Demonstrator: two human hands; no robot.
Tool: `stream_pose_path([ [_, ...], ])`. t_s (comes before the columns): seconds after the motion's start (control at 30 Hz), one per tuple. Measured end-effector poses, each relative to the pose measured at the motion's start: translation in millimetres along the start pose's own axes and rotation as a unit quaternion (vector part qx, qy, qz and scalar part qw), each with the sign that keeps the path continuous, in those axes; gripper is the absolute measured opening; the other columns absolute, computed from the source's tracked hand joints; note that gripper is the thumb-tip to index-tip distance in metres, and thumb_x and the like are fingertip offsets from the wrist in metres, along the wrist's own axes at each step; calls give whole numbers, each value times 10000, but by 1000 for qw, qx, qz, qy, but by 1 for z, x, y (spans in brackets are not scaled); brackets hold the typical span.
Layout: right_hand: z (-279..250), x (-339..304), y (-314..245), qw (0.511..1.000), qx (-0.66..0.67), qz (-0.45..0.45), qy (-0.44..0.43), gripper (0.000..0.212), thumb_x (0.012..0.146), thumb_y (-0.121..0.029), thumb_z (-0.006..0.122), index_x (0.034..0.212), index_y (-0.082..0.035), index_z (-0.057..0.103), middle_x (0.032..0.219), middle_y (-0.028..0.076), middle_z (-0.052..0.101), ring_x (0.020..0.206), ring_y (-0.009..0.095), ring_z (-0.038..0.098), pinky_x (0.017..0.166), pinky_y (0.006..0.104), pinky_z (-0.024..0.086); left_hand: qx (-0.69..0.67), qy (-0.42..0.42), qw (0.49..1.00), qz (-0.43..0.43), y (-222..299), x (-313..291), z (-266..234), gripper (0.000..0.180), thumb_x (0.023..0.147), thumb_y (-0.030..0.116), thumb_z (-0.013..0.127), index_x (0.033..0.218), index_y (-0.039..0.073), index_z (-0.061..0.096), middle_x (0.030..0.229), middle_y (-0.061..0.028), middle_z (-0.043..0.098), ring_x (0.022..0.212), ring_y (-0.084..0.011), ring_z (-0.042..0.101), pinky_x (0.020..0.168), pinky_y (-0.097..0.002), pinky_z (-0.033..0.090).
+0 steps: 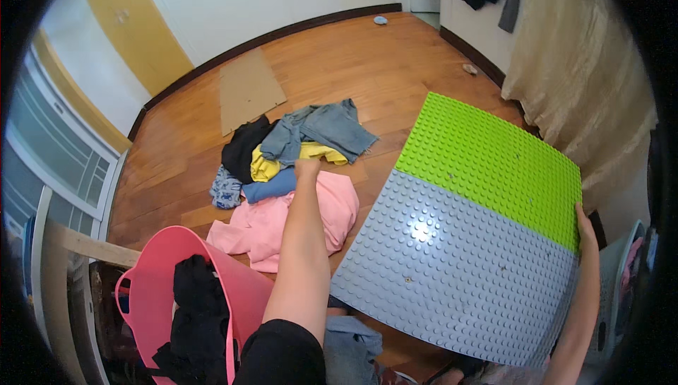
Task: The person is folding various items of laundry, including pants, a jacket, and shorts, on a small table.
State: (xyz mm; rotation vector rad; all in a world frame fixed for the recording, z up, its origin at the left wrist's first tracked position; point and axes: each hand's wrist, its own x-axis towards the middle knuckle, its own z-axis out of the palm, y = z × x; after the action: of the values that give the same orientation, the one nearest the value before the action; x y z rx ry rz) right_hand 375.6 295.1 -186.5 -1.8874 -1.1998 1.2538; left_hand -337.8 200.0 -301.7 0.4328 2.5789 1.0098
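Observation:
My left hand [307, 167] is closed over a heap of clothes on the floor, and what its fingers hold is hidden. Right by it lie a yellow garment [323, 152], a blue cloth [272, 186] and a spread pink garment [335, 205]. Frayed denim [318, 129], a black garment [244, 148] and a patterned blue-white piece [226, 188] make up the rest of the heap. On the right, my right hand [585, 229] grips the edge of a large studded building-block board [452, 244], green at the far half and grey at the near half.
A pink tub [244, 279] with black clothes [194, 314] stands at the lower left, beside a wooden frame [92, 247]. Flat cardboard [247, 92] lies beyond the heap. A beige curtain [579, 67] hangs at right, above a pale basket [611, 300]. Denim [349, 342] shows near me.

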Motion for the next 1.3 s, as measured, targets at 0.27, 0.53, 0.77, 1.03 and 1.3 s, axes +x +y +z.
stream_pose_path([
  [0.27, -48, 27, 37, 976, -153, -61, 139, 850, 773, -660, 406, 1141, 103, 483, 1100, 192, 544, 983, 249, 520, 818, 341, 392, 61, -80, 994, 34, -38, -76, -47, 318, 673, 152, 562, 908, -56, 613, 944, -253, 595, 914, -348, 586, 796, -392, 453],
  [0.53, -45, 57, 56, 950, -264, -9, 168, 789, 804, -627, 371, 1127, 81, 500, 1147, 210, 523, 1052, 296, 492, 873, 348, 367, 87, -45, 993, 60, -16, -43, -76, 347, 687, 187, 576, 929, -61, 602, 958, -255, 590, 915, -337, 589, 792, -381, 460],
  [0.77, -68, 83, 68, 971, -168, -157, 66, 784, 838, -602, 341, 1105, 120, 486, 1045, 221, 564, 947, 229, 538, 788, 332, 415, 158, -84, 977, 119, 74, -27, -92, 351, 684, 164, 547, 951, -57, 603, 1058, -238, 559, 1002, -327, 551, 823, -368, 446],
  [1.03, -39, 20, 60, 958, -226, -75, 162, 809, 821, -626, 337, 1183, 91, 435, 1133, 253, 501, 1046, 317, 496, 878, 376, 372, 205, -16, 967, 150, 47, 9, -6, 217, 625, 171, 560, 682, -27, 629, 759, -199, 622, 703, -291, 620, 623, -363, 484],
  [1.3, -42, 0, 58, 977, -150, -94, 118, 706, 856, -540, 387, 1167, 92, 442, 1128, 210, 512, 1026, 272, 494, 871, 339, 372, 356, -87, 930, 26, 2, 6, -10, 563, 702, 244, 634, 1213, 98, 446, 1237, -190, 424, 1137, -353, 410, 898, -410, 387],
])
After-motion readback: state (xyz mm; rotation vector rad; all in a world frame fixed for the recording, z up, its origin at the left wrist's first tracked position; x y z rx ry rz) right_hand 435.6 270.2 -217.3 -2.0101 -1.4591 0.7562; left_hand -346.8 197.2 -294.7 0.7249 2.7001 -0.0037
